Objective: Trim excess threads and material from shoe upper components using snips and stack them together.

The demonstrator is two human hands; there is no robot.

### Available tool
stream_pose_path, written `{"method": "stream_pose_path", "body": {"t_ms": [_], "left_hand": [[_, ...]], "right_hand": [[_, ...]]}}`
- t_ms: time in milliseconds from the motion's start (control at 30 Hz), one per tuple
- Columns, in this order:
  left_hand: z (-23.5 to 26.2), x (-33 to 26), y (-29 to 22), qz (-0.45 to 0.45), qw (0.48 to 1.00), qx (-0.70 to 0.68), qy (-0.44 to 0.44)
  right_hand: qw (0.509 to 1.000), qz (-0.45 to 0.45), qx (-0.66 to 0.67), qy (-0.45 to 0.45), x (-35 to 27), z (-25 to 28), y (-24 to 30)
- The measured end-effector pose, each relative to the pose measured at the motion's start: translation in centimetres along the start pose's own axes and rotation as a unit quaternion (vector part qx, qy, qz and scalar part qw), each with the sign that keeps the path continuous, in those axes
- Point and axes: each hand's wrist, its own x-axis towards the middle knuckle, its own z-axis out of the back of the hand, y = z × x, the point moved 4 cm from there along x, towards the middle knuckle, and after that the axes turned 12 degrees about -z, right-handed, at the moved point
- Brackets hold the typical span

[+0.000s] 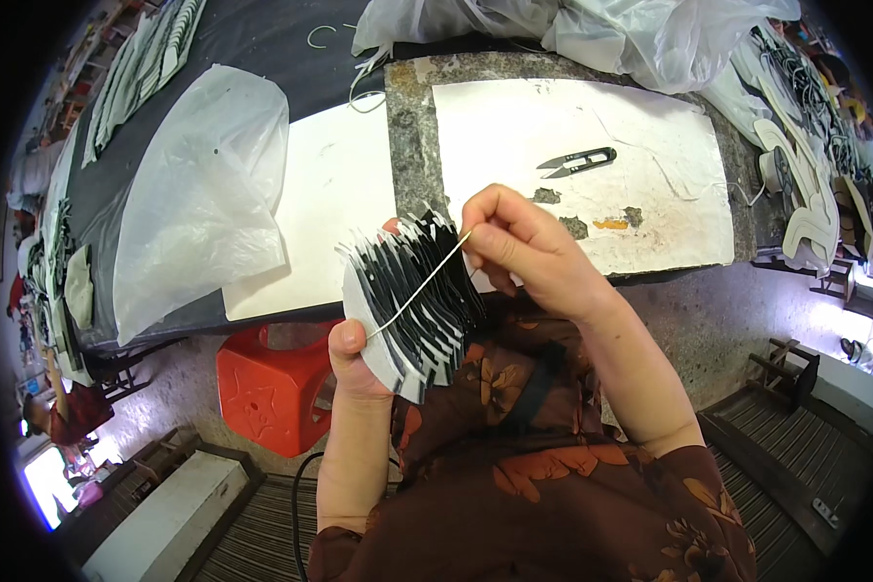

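A thick bundle of thin black-and-white cut pieces (435, 325) is gripped by my left hand (356, 361), its thumb pressed on the pale face of the outermost piece. Some fingers of that hand are hidden behind the bundle. Across the bundle's top runs a thin pale cord (419, 288), taut from near my left thumb to my right hand (526, 242). My right thumb and forefinger pinch the cord's upper end at the bundle's right side. Whether the cord is a loop of string or a rubber band, I cannot tell.
Black thread snips (578, 162) lie on a stained white sheet (495, 136) on the table. A clear plastic bag (204, 194) sits to the left, with more plastic (640, 44) at the far edge. A red plastic stool (272, 393) stands below the table's front edge.
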Motion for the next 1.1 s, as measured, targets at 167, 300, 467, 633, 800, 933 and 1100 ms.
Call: {"method": "stream_pose_path", "body": {"t_ms": [167,300,467,633,800,933,1100], "left_hand": [[-0.9,0.2,0.3,0.013,1.0,-0.004,0.014],[-0.4,0.6,0.6,0.028,0.995,0.093,-0.023],[-1.9,1.4,-0.1,-0.025,0.981,0.188,-0.048],[-4.6,2.1,-0.5,-0.009,0.962,0.267,-0.048],[-4.8,2.9,-0.4,0.011,0.929,0.37,-0.014],[-4.5,3.0,-1.8,0.038,0.902,0.43,0.0],[-3.9,2.5,-2.9,-0.061,0.892,0.449,-0.002]], "right_hand": [[0.999,0.036,-0.013,-0.026,0.6,1.4,0.1],[0.982,0.022,-0.168,-0.081,0.7,-0.2,-0.7],[0.994,-0.03,-0.086,-0.058,-0.6,0.0,-1.3],[0.996,-0.032,-0.076,0.021,-0.7,-1.2,-0.4],[0.998,-0.046,0.044,0.001,0.0,-1.2,-0.8],[0.986,-0.05,0.157,-0.005,0.0,-0.6,-1.4],[0.961,-0.06,0.269,0.015,0.0,0.9,-2.7]]}}
